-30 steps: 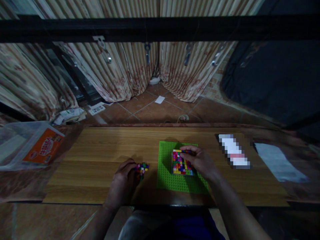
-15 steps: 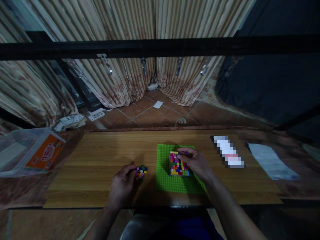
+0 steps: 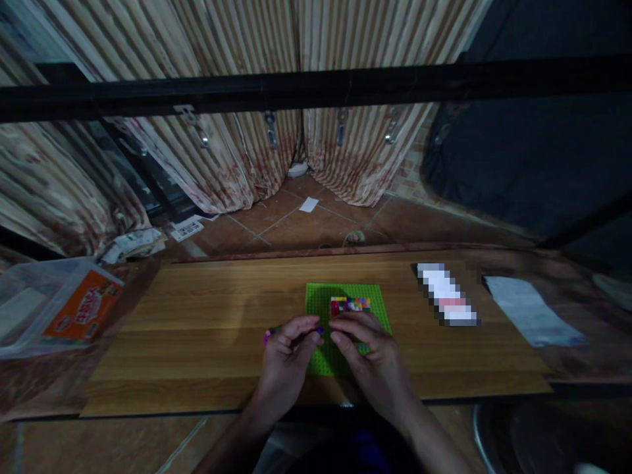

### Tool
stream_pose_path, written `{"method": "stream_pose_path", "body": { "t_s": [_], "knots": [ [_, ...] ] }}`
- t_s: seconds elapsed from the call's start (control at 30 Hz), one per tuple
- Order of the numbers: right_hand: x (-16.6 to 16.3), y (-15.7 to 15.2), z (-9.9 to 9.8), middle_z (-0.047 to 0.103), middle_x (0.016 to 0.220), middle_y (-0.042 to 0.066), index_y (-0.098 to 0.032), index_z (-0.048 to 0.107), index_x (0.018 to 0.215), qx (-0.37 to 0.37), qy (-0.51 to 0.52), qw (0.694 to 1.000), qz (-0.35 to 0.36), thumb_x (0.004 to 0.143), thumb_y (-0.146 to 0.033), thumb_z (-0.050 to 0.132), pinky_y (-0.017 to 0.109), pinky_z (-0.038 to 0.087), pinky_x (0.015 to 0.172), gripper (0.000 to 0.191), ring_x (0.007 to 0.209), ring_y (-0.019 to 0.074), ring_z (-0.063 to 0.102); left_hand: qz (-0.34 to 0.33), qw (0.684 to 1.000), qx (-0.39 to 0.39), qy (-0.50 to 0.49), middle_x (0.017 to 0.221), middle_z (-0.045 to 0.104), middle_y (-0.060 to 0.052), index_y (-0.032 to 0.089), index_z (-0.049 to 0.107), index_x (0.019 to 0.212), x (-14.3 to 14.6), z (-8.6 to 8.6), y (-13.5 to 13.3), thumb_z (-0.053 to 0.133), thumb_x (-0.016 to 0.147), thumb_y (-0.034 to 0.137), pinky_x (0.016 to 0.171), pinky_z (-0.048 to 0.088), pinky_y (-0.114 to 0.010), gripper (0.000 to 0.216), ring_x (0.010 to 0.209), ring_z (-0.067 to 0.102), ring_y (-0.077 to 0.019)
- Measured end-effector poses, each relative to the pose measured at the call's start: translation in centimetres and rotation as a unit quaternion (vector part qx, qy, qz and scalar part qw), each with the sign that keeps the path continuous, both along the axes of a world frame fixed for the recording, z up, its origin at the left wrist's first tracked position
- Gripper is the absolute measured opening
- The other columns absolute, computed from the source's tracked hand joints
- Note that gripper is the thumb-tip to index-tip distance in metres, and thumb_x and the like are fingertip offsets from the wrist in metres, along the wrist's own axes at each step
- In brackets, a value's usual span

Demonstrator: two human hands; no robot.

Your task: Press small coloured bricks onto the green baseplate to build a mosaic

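Over the left edge of the green studded baseplate [image 3: 316, 296], my left hand [image 3: 289, 359] pinches a small dark blue toy brick [image 3: 320, 331] between thumb and fingertips. My right hand [image 3: 372, 352] is just to its right, thumb and forefinger curled close together near that brick; whether anything is between them is too small to tell. Under and behind the right hand, a block of many-coloured small bricks [image 3: 350, 303] stands on the baseplate, mostly covered by it. A few loose bricks [image 3: 267, 337] peek out on the wooden table past my left hand, which hides the others.
A phone-like item with a pixelated screen [image 3: 447, 294] lies on the table [image 3: 197, 329] at right. Beyond the right edge is a pale sheet or bag [image 3: 533, 309]. A clear plastic box with an orange label [image 3: 81, 306] stands at left. A dark bar [image 3: 296, 89] crosses ahead.
My left hand has come right from the loose bricks, carrying a dark blue brick to the baseplate. My right hand has let go of the brick block and moved left and nearer to me.
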State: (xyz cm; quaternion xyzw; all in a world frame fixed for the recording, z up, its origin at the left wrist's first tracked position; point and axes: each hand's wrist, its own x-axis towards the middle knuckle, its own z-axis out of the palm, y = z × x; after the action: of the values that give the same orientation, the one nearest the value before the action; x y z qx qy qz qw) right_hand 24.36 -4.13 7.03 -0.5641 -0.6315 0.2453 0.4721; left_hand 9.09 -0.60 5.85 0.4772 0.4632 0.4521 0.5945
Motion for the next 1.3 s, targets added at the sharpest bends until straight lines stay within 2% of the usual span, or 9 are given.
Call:
{"method": "stream_pose_path", "body": {
  "t_s": [0.17,0.4,0.67,0.87,1.03,1.17,1.3],
  "knots": [
    [-0.5,-0.1,-0.7,0.069,0.102,0.002,-0.03,0.069,0.102,0.012,0.01,1.0,-0.008,0.092,-0.025,0.058,0.038,0.045,0.09,0.016,0.098,0.0192,0.061,-0.035,0.999,-0.001,-0.015,0.085,0.075,-0.002,0.018,0.069,0.094,0.8,0.6,-0.3,0.069,0.076,0.024,0.078,0.056,-0.025,0.019,0.08,0.07,-0.0146],
    [-0.4,-0.5,-0.9,0.068,0.102,0.0,-0.032,0.068,0.103,0.005,0.039,0.999,0.012,0.091,-0.023,0.059,0.035,0.047,0.087,0.018,0.099,0.0177,0.06,-0.069,0.997,0.001,-0.029,0.091,0.076,-0.004,0.019,0.068,0.101,1.1,-0.3,-0.7,0.064,0.082,0.025,0.077,0.054,-0.025,0.02,0.085,0.07,-0.0165],
    [-0.3,-0.6,-0.1,0.066,0.094,0.0,-0.028,0.068,0.093,0.0,0.068,0.997,0.027,0.087,-0.016,0.063,0.03,0.047,0.081,0.014,0.091,0.0158,0.061,-0.111,0.994,0.007,-0.017,0.101,0.074,-0.002,0.022,0.062,0.119,0.8,1.2,-1.2,0.054,0.089,0.023,0.081,0.052,-0.025,0.031,0.09,0.068,-0.0152],
    [0.0,-0.7,0.2,0.066,0.095,-0.001,-0.029,0.068,0.093,-0.015,0.061,0.997,0.034,0.087,-0.019,0.064,0.028,0.047,0.081,0.013,0.091,0.0148,0.06,-0.125,0.992,0.01,-0.028,0.111,0.071,-0.005,0.021,0.06,0.122,0.7,0.9,-1.2,0.058,0.089,0.029,0.085,0.051,-0.026,0.034,0.097,0.066,-0.0173],
    [0.4,-1.1,-0.2,0.068,0.102,0.0,-0.03,0.069,0.095,-0.027,0.055,0.997,0.041,0.091,-0.024,0.059,0.03,0.047,0.085,0.012,0.098,0.0162,0.06,-0.149,0.988,-0.001,-0.028,0.102,0.071,-0.005,0.02,0.055,0.128,0.9,0.7,-1.2,0.055,0.091,0.035,0.076,0.053,-0.027,0.04,0.084,0.065,-0.0162],
    [1.1,-1.0,-0.6,0.068,0.104,0.001,-0.03,0.069,0.1,-0.02,0.034,0.999,0.018,0.092,-0.025,0.057,0.033,0.047,0.089,0.015,0.102,0.0176,0.06,-0.145,0.989,-0.009,-0.007,0.097,0.071,-0.004,0.021,0.054,0.128,1.2,0.4,-1.2,0.055,0.091,0.037,0.075,0.053,-0.027,0.041,0.081,0.065,-0.0157],
    [2.9,0.3,-1.4,0.068,0.103,0.005,-0.027,0.071,0.097,0.021,-0.037,0.995,-0.086,0.091,-0.03,0.058,0.038,0.048,0.09,0.015,0.102,0.0211,0.06,-0.1,0.995,-0.021,-0.008,0.094,0.073,-0.005,0.019,0.058,0.122,0.6,0.0,-0.9,0.057,0.089,0.038,0.078,0.054,-0.029,0.038,0.081,0.067,-0.0158]
  ]
}}
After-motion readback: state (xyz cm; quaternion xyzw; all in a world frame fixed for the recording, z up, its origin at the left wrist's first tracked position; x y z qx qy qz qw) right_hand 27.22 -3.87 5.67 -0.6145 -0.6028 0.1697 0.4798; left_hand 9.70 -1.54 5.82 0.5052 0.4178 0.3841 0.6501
